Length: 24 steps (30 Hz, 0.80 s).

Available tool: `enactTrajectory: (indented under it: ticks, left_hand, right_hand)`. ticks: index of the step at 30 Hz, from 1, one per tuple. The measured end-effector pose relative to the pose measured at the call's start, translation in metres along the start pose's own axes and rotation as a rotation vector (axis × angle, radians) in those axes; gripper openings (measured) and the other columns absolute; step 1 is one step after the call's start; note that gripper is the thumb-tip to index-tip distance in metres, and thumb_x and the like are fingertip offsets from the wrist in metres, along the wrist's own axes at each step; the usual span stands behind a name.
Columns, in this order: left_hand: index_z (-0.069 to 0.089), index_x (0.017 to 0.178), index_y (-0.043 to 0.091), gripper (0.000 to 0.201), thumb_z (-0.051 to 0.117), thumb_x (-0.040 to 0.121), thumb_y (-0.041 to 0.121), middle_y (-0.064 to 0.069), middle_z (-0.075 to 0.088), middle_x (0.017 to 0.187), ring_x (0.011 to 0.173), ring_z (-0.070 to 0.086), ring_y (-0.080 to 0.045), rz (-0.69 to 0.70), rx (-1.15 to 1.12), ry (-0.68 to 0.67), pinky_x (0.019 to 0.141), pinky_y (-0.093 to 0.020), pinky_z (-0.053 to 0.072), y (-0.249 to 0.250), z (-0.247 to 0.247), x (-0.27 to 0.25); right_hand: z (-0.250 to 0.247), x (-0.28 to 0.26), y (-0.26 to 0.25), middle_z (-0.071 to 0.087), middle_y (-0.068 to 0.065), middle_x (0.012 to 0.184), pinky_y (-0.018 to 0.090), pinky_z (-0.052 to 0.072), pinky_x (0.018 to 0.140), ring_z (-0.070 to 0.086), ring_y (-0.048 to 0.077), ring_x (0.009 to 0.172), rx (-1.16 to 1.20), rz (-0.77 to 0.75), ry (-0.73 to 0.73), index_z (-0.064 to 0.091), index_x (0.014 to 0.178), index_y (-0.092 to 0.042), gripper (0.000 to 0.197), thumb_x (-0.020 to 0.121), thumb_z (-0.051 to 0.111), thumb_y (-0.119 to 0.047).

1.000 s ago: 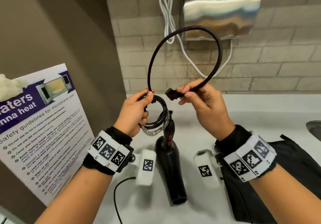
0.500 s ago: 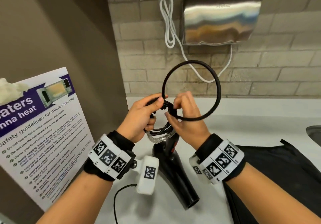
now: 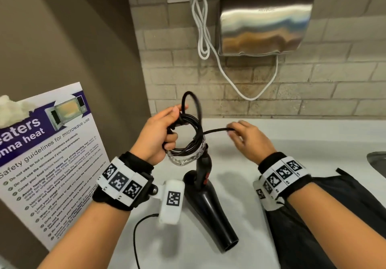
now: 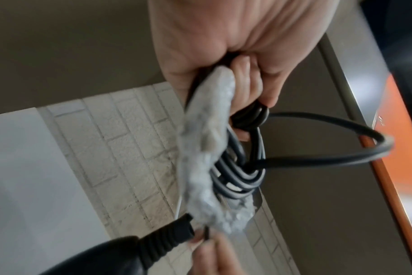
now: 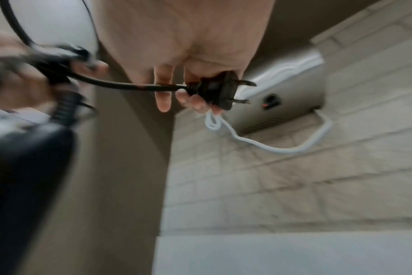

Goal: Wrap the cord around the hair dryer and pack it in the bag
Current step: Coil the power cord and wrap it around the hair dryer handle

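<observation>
A black hair dryer hangs nozzle-down over the white counter. Its black cord is coiled above the handle, with a clear plastic wrap on the lowest loop. My left hand grips the coil from the left. My right hand pinches the black plug at the cord's free end, pulled out to the right through the coil. A black bag lies flat on the counter under my right forearm.
A steel hand dryer with a white cable hangs on the tiled wall behind. A microwave safety poster leans at the left. A sink edge shows at the far right. A thin black wire trails from my left wrist.
The large loop held high has shrunk to a small one at the coil. My right hand passed the plug through the coil and drew it out to the right.
</observation>
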<state>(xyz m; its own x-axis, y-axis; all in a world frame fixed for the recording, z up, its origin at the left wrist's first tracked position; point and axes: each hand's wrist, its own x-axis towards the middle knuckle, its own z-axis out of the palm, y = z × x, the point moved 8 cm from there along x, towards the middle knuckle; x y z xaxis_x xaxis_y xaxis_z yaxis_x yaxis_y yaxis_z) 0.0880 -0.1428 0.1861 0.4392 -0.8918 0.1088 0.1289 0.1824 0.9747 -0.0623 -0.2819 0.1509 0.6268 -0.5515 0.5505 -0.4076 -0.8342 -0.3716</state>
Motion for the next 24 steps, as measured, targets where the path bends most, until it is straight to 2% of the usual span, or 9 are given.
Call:
enactTrajectory:
  ticks: [4,7,10,13,14,16,18,22,24]
  left_hand:
    - [0.057,0.085,0.024,0.025,0.035,0.097,0.027,0.010,0.059,0.058,0.031,0.017,0.001,-0.042,-0.120,-0.071,0.033,-0.013,0.011,-0.002,-0.001,-0.001]
    - [0.056,0.079,0.023,0.024,0.038,0.094,0.026,0.006,0.055,0.063,0.031,0.018,0.001,-0.058,-0.126,-0.093,0.032,-0.010,0.012,-0.008,0.003,-0.002]
    - [0.059,0.078,0.023,0.012,0.053,0.077,0.033,0.009,0.051,0.057,0.031,0.018,0.001,-0.026,-0.065,-0.080,0.032,-0.010,0.010,-0.008,0.006,-0.002]
    - [0.060,0.081,0.022,0.015,0.060,0.067,0.025,0.012,0.050,0.053,0.032,0.019,0.000,0.030,0.051,-0.089,0.035,-0.012,0.010,-0.003,0.008,-0.003]
    - [0.060,0.081,0.021,0.014,0.062,0.067,0.021,0.012,0.049,0.051,0.033,0.020,0.000,0.043,0.085,-0.099,0.035,-0.012,0.011,-0.002,0.009,-0.003]
    - [0.060,0.082,0.021,0.013,0.063,0.072,0.011,0.012,0.048,0.051,0.033,0.022,-0.001,0.058,0.144,-0.109,0.034,-0.012,0.014,0.000,0.009,-0.003]
    - [0.060,0.082,0.020,0.019,0.062,0.078,0.002,0.008,0.048,0.057,0.033,0.024,-0.001,0.071,0.178,-0.099,0.034,-0.011,0.017,0.001,0.011,-0.002]
    - [0.059,0.082,0.020,0.024,0.061,0.079,-0.003,-0.002,0.040,0.067,0.034,0.024,-0.002,0.095,0.204,-0.083,0.035,-0.011,0.016,0.002,0.013,-0.002]
    - [0.059,0.082,0.020,0.024,0.061,0.079,-0.003,-0.002,0.040,0.068,0.034,0.024,-0.002,0.105,0.212,-0.083,0.035,-0.011,0.016,0.002,0.014,-0.002]
  right_hand:
    - [0.016,-0.019,0.091,0.058,0.015,0.085,0.032,0.038,0.062,0.051,0.029,0.072,-0.130,0.459,-0.179,0.056,0.097,-0.011,0.018,0.096,0.039,-0.018]
    - [0.030,-0.034,0.108,0.055,0.013,0.083,0.029,0.036,0.059,0.048,0.026,0.067,-0.107,0.552,-0.276,0.052,0.084,-0.016,0.018,0.095,0.038,-0.012]
    - [0.049,-0.037,0.103,0.053,0.009,0.088,0.026,0.037,0.062,0.048,0.024,0.073,-0.040,0.602,-0.393,0.058,0.091,-0.012,0.019,0.094,0.040,-0.011]
    - [0.055,-0.034,0.088,0.054,0.006,0.091,0.022,0.040,0.055,0.052,0.022,0.078,-0.024,0.610,-0.453,0.062,0.105,-0.016,0.025,0.092,0.042,-0.011]
    - [0.055,-0.032,0.082,0.056,0.004,0.093,0.023,0.044,0.059,0.055,0.022,0.080,-0.037,0.599,-0.458,0.062,0.106,-0.021,0.026,0.090,0.043,-0.013]
    - [0.055,-0.026,0.069,0.060,-0.001,0.106,0.030,0.048,0.083,0.058,0.021,0.097,-0.099,0.550,-0.480,0.061,0.108,-0.031,0.030,0.087,0.044,-0.018]
    - [0.061,-0.022,0.048,0.056,-0.005,0.123,0.031,0.042,0.098,0.052,0.018,0.114,0.008,0.457,-0.540,0.057,0.115,-0.036,0.038,0.086,0.047,-0.014]
    - [0.080,-0.028,-0.008,0.051,-0.006,0.130,0.023,0.032,0.101,0.044,0.010,0.118,0.305,0.242,-0.790,0.048,0.129,-0.026,0.042,0.091,0.048,-0.009]
    - [0.086,-0.031,-0.015,0.059,0.000,0.118,0.025,0.037,0.097,0.052,0.013,0.108,0.343,0.208,-0.783,0.053,0.120,-0.019,0.029,0.092,0.048,-0.012]
